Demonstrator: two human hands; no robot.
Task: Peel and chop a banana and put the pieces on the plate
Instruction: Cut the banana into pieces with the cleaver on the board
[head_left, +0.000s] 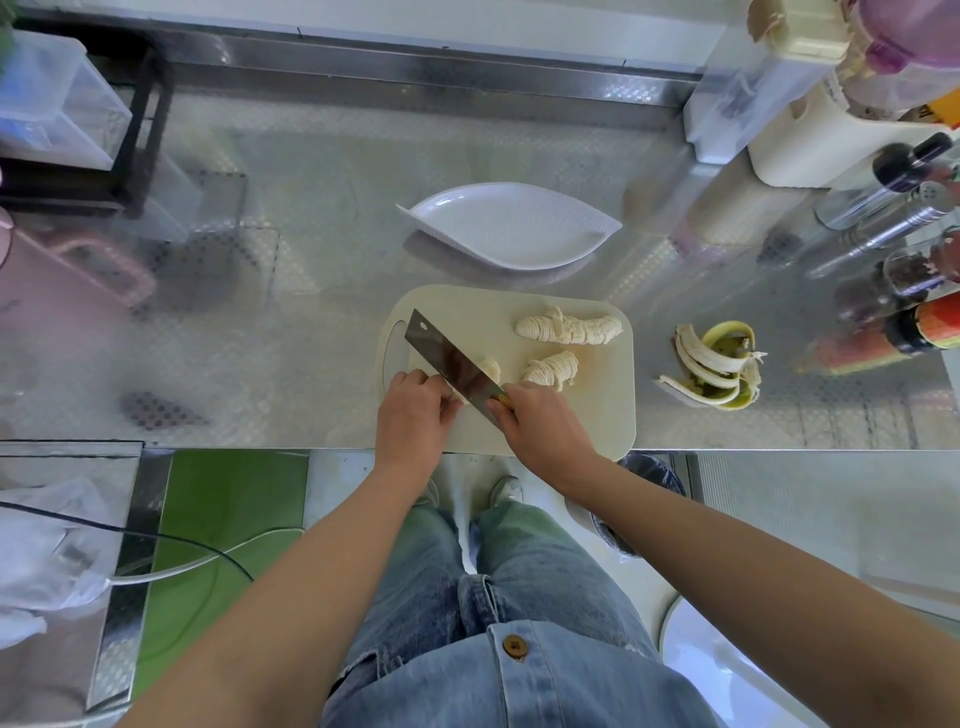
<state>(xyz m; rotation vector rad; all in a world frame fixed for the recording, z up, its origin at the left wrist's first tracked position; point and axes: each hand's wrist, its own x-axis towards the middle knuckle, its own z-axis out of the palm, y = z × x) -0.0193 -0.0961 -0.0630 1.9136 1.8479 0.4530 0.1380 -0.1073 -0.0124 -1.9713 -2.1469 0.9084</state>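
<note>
1. Denim shirt is filling the near edge; beyond, my right hand is gripping the knife, my left hand curling round the last uncut banana piece on the cutting board.
2. Chopping is nearing its end, I judge; slices are lying right of the blade.
3. Next I am needing a few even cuts, then a transfer to the plate beyond.
4. Bottle label, far right, is proving unreadable.

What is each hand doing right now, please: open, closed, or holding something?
Left hand: closed, fingers curled on the banana piece being cut.
Right hand: closed, gripping the knife by its handle.
</note>
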